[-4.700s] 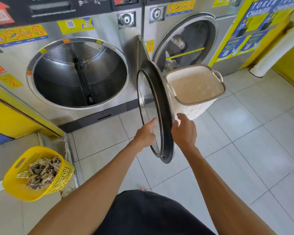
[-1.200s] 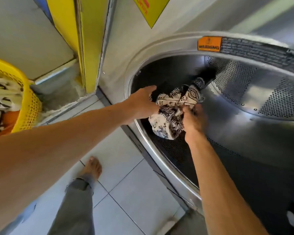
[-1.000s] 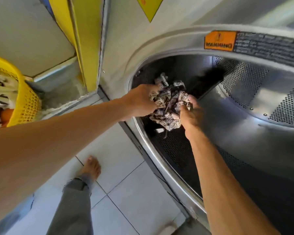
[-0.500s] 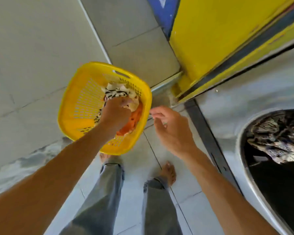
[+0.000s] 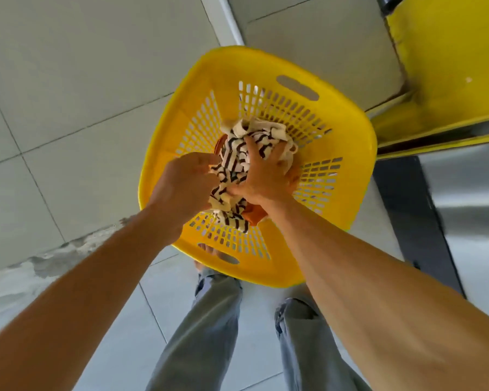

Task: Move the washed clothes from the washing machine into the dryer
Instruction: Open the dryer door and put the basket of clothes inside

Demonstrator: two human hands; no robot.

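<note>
A laundry room: steel machine front, yellow laundry basket, tiled floor.

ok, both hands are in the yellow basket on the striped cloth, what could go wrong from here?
1. The left hand and right hand grip only the cream, dark-striped cloth; the orange garment beneath may stay behind.
2. Loose folds might snag the slotted yellow plastic basket and tip it.

pale tiled floor, yellow wall panel, daylight
</note>
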